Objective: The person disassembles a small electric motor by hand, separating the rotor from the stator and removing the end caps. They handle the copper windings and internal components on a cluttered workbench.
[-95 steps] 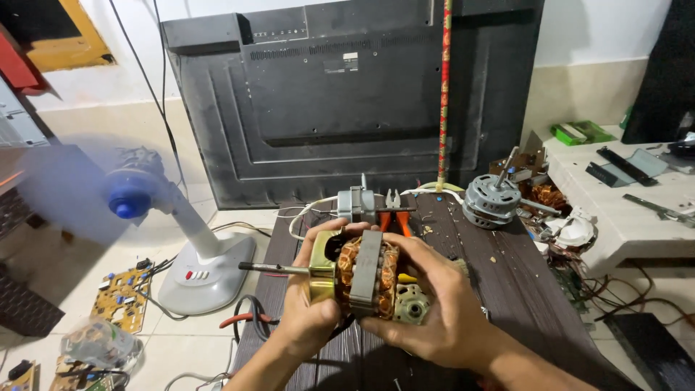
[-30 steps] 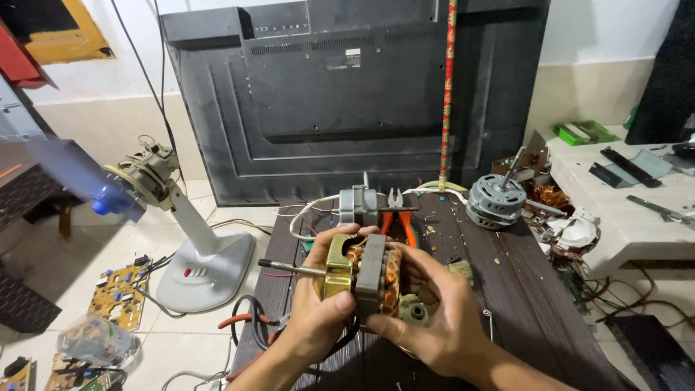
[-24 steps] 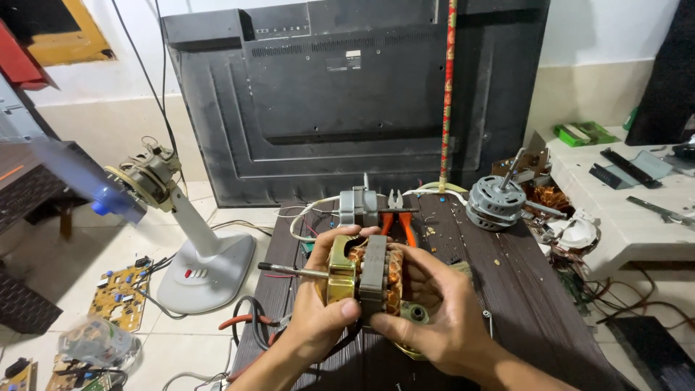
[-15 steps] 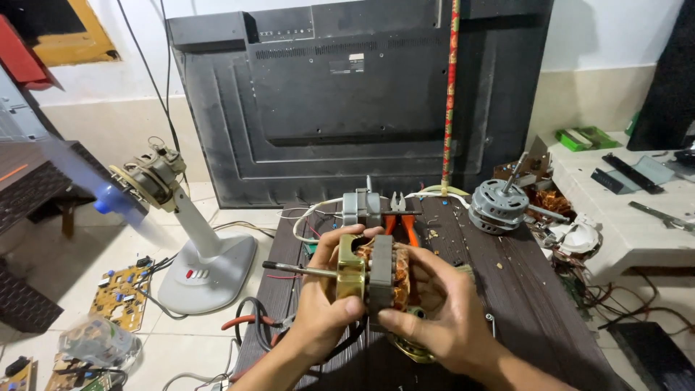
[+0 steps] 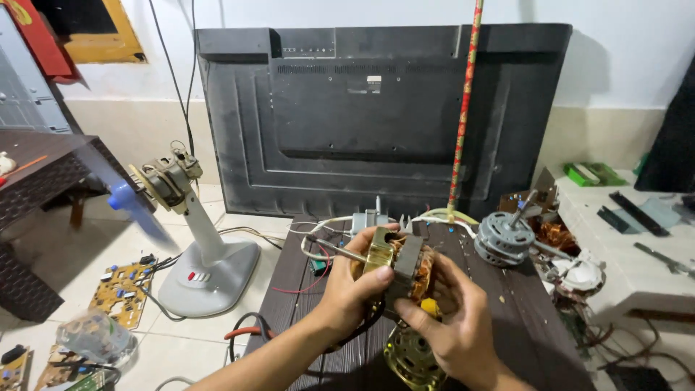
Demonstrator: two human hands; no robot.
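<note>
Item: small fan motor point(image 5: 397, 266) w/ copper windings, gripped from both sides, left hand point(image 5: 347, 289) and right hand point(image 5: 449, 326) both clamped on it, held just above dark bench point(image 5: 289, 282), shaft pointing left. Change vs a few sec ago: motor raised slightly and rotated, steel core now faces camera, brass-coloured housing point(image 5: 409, 358) left below on bench. Nearby: second motor point(image 5: 503, 237) to right, stand fan point(image 5: 184, 217) on floor, its blue blade still spinning; reads as inspection in progress.

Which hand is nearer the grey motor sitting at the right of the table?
Right. The right hand grips the held motor on the side facing the grey motor; the left hand holds the far side, by the shaft.
</note>
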